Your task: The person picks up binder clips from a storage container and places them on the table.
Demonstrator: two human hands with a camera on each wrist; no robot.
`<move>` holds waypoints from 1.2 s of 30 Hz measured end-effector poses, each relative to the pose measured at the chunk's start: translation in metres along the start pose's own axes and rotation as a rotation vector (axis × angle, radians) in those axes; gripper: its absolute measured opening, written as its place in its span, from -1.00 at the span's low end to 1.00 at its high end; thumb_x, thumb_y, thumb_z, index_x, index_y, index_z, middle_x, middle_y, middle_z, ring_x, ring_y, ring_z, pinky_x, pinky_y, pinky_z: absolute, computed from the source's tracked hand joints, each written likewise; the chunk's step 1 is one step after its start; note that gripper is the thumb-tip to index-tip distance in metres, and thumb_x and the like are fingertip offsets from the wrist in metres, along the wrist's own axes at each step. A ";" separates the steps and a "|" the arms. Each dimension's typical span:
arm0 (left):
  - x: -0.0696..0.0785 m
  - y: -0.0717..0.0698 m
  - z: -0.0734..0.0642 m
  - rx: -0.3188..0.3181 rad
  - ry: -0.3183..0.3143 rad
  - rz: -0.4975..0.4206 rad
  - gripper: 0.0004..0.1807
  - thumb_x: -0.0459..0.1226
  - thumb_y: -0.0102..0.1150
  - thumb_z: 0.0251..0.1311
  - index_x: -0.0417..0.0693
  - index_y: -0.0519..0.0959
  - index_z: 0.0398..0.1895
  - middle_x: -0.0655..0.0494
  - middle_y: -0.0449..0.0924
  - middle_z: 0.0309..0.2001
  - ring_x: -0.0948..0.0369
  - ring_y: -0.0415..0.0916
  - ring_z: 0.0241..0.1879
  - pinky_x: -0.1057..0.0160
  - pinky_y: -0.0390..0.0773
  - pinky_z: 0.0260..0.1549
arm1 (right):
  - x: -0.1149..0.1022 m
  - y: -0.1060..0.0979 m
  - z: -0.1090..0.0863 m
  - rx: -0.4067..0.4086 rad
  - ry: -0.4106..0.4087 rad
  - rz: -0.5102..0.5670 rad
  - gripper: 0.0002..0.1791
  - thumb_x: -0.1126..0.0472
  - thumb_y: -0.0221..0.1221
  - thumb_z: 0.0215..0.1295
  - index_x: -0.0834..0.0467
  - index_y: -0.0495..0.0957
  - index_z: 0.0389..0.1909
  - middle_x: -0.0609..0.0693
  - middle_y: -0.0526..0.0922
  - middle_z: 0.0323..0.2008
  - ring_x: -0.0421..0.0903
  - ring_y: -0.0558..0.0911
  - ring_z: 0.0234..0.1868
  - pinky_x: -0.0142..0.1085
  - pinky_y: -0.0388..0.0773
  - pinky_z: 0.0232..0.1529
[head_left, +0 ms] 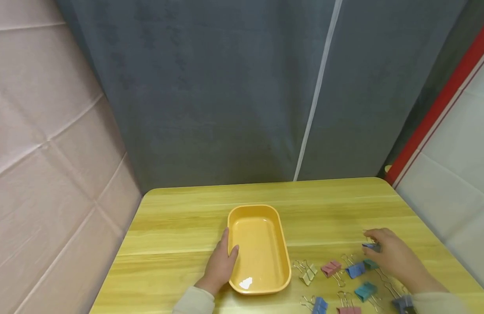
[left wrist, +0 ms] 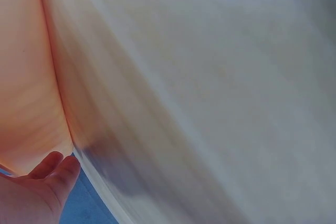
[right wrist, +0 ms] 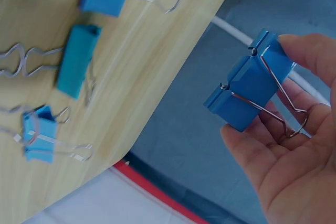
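Observation:
My left hand point(head_left: 219, 267) grips the left side of a yellow rectangular tray point(head_left: 286, 253), thumb over the rim and fingers along the outer wall. In the left wrist view, its fingers point(left wrist: 63, 174) meet the edge of the tray point(left wrist: 31, 77). Over the table's right part, my right hand point(head_left: 396, 258) holds a blue binder clip point(right wrist: 252, 85) between thumb and fingers; the clip's wire handles point toward the palm. Around and below that hand lie several binder clips, among them a pink one point(head_left: 331, 268), a blue one point(head_left: 355, 270) and a teal one point(head_left: 365, 291).
A pale yellow-green binder clip point(head_left: 308, 274) lies just right of the tray. Nearer the front are another blue clip point(head_left: 319, 305) and a dark clip point(head_left: 403, 304). The wood-grain table point(head_left: 179, 226) stands between a grey curtain point(head_left: 210, 96) and light-coloured side walls.

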State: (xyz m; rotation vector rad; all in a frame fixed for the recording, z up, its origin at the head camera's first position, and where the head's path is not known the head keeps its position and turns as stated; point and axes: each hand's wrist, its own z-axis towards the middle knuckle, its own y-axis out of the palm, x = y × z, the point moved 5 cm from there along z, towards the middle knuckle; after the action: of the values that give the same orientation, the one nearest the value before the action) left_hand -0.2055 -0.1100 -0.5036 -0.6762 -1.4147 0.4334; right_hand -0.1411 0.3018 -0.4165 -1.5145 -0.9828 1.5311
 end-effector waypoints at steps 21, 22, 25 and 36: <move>0.001 0.000 -0.001 -0.016 0.000 -0.013 -0.27 -0.08 -0.11 0.46 -0.21 -0.09 0.52 -0.28 0.07 0.45 -0.22 0.10 0.39 -0.20 0.15 0.35 | 0.057 -0.004 -0.021 -0.053 0.088 -0.024 -0.41 0.11 0.27 0.24 0.54 0.42 0.06 0.42 0.53 -0.11 0.31 0.56 -0.13 0.10 0.59 -0.24; 0.001 0.000 -0.001 -0.017 0.000 -0.012 -0.27 -0.07 -0.11 0.46 -0.21 -0.09 0.52 -0.28 0.07 0.45 -0.22 0.11 0.38 -0.20 0.15 0.35 | 0.059 -0.004 -0.023 -0.056 0.091 -0.022 -0.41 0.10 0.27 0.24 0.54 0.43 0.05 0.42 0.53 -0.11 0.32 0.56 -0.12 0.10 0.58 -0.23; 0.001 0.000 -0.001 -0.017 0.002 -0.012 -0.27 -0.07 -0.11 0.46 -0.22 -0.09 0.51 -0.28 0.07 0.45 -0.22 0.11 0.38 -0.20 0.15 0.35 | 0.066 -0.003 -0.026 -0.041 0.085 -0.026 -0.42 0.11 0.29 0.22 0.54 0.45 0.02 0.42 0.55 -0.13 0.33 0.55 -0.13 0.12 0.58 -0.23; 0.001 0.000 0.000 -0.008 0.000 -0.003 -0.28 -0.10 -0.10 0.46 -0.22 -0.08 0.52 -0.27 0.07 0.45 -0.22 0.11 0.38 -0.19 0.14 0.35 | 0.092 0.008 -0.034 -0.074 0.112 -0.031 -0.38 0.08 0.30 0.19 0.54 0.45 0.02 0.45 0.56 -0.12 0.35 0.57 -0.16 0.16 0.58 -0.24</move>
State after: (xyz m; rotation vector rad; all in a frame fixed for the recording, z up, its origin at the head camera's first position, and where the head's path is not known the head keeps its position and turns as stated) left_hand -0.2052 -0.1094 -0.5022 -0.6803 -1.4181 0.4254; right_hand -0.1080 0.3822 -0.4622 -1.6107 -1.0028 1.3860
